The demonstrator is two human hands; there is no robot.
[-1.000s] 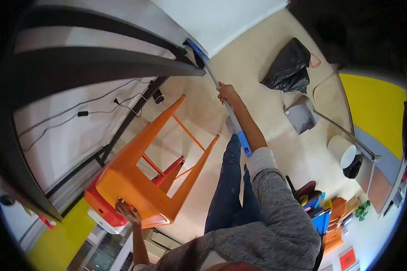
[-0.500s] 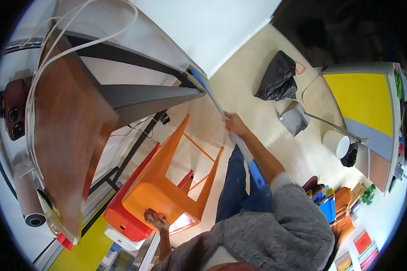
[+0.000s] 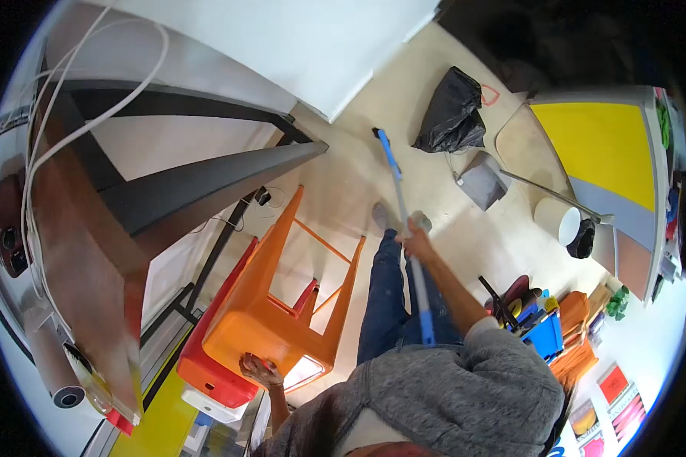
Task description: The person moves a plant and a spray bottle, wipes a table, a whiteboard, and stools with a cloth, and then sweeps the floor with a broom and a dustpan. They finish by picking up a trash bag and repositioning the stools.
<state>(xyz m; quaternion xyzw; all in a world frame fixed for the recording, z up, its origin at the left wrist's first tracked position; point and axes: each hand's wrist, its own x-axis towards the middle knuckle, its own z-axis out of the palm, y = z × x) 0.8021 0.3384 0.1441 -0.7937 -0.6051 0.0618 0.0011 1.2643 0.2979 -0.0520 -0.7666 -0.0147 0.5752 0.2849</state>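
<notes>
My right hand [image 3: 416, 241] is wrapped around the grey pole of a broom [image 3: 400, 186] with a blue grip and a blue head. The broom's narrow head, dark at its tip, is over the floor ahead of my feet. On the left, my left hand [image 3: 261, 371] grips the seat of an orange metal stool [image 3: 274, 331], its fingers partly hidden at the seat. The stool is tilted, with its legs pointing forward. Directly behind it is a red stool [image 3: 213, 369], partly covered by the orange one.
A dark wooden table [image 3: 91, 259] with black legs and white cables stands at left. Ahead lie a black garbage bag [image 3: 451, 114] and a long-handled dustpan [image 3: 484, 180]. A white bucket [image 3: 556, 219] is by the yellow cabinet [image 3: 598, 148]. A blue bin [image 3: 543, 335] stands at right.
The broom's head has swung away from the table leg, rightward over the floor, and the pole is more upright in view. My left hand stays on the orange stool.
</notes>
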